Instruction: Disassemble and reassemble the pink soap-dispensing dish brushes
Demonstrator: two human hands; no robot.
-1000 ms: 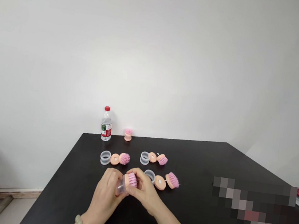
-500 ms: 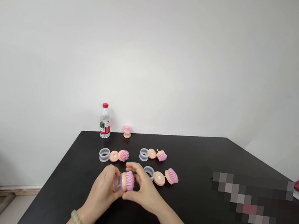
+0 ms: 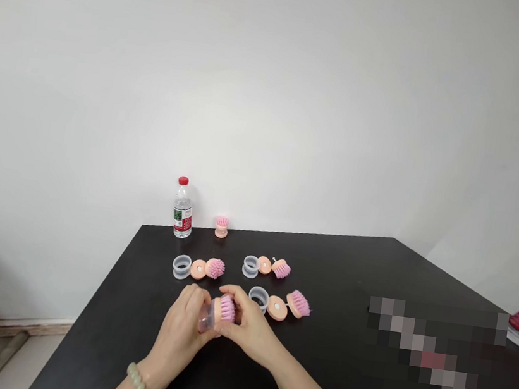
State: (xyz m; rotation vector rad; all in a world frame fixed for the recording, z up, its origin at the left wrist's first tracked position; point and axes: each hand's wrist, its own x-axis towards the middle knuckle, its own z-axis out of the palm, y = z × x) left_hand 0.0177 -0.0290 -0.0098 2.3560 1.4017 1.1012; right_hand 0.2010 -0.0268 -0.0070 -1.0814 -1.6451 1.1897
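- Brush (image 3: 218, 313) with pink bristles lies between my two hands, raised over the near part of the black table (image 3: 348, 283); from where I sit, that is the relation I steer by
- Its long axis runs nearly level, left to right, the bristles facing right and a little up, the clear body (image 3: 206, 318) to the left
- I have the left hand (image 3: 182, 319) gripping the clear body, so it is the nearer one at that end; a beaded bracelet (image 3: 141, 387) circles its wrist
- The right hand (image 3: 252, 331) is nearer the bristle end, curled round the head, thumb on the near edge; its far fingers are partly hidden behind the bristles
- Beyond the hands I count three sets laid out in parts, each a clear ring (image 3: 181, 274), a peach disc (image 3: 198, 269) and a bristle head (image 3: 215, 269)
- A complete brush (image 3: 221, 227) stands upright by the wall, just right of a bottle (image 3: 183, 213) with a red cap
- Half a second ago the right hand stood spread around the bristle end; now its thumb and fingers have closed in on the head, while the left grip is much the same
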